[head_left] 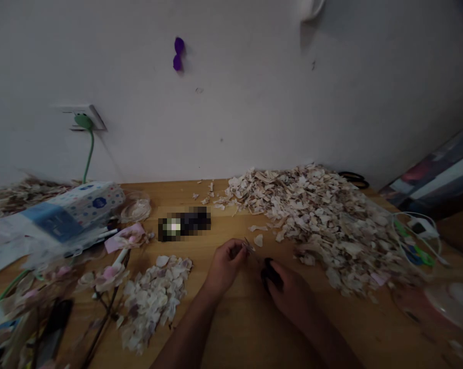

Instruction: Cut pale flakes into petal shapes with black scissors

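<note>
My left hand (pixel 227 262) is closed in a pinch over the wooden table, its fingertips on a small pale dried petal (pixel 249 245), which is mostly hidden. My right hand (pixel 293 292) grips a pair of scissors (pixel 270 275) by the black handles. The thin blades point up and left and meet the petal at my left fingertips. One loose petal (pixel 258 240) lies on the wood just beyond. Left of my left arm is a small heap of whitish petals (pixel 158 289). A far larger heap of dry, brownish-white pieces (pixel 312 215) spreads behind and to the right.
A tissue pack (pixel 78 207), a roll of clear tape (pixel 136 207) and artificial-looking flowers on stems (pixel 110 277) crowd the left side. A blurred-out dark object (pixel 184 224) lies mid-table. A white cable (pixel 427 230) is at right. The wall (pixel 231 102) rises behind, with a green plug (pixel 83 121).
</note>
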A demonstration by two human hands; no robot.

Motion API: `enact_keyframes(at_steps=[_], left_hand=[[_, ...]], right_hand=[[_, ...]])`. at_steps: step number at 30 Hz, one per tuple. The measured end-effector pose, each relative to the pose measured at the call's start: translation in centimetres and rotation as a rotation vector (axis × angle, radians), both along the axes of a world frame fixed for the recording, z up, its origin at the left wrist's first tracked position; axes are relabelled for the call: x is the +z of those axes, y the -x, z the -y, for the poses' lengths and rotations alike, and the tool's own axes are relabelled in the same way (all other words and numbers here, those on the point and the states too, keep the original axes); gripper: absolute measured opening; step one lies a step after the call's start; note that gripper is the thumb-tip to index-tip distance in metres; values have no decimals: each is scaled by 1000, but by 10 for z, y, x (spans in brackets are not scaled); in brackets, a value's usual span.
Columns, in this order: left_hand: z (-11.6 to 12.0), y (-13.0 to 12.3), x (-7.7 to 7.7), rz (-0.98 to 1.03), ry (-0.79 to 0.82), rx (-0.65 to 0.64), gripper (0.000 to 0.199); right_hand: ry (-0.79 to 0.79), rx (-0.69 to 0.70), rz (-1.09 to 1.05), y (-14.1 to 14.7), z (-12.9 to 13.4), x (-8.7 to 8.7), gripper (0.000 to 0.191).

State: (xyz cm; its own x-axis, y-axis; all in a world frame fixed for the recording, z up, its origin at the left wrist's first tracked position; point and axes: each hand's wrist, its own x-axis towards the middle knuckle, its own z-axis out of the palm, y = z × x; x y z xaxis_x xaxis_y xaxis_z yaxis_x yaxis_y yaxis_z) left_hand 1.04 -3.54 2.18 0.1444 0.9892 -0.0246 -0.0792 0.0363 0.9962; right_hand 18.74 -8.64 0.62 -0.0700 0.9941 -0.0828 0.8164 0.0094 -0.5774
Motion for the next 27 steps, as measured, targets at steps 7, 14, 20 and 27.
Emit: enact_keyframes(at_steps=[7,14,20,27], left_hand=[[-2,7,2,-48,-22,-64,19],[-3,14,7,-112,-16,-124,16],[-4,15,7,-183,-14,-111,17],[-5,12,5,17,142,-19,24]], right_hand=[[-5,36,-15,-2,0,4,39],[-4,64,-20,-4,-1,3,33],[-51,58,4,-6,-1,0,33],[-89,-72,-176,-12,0,4,28]])
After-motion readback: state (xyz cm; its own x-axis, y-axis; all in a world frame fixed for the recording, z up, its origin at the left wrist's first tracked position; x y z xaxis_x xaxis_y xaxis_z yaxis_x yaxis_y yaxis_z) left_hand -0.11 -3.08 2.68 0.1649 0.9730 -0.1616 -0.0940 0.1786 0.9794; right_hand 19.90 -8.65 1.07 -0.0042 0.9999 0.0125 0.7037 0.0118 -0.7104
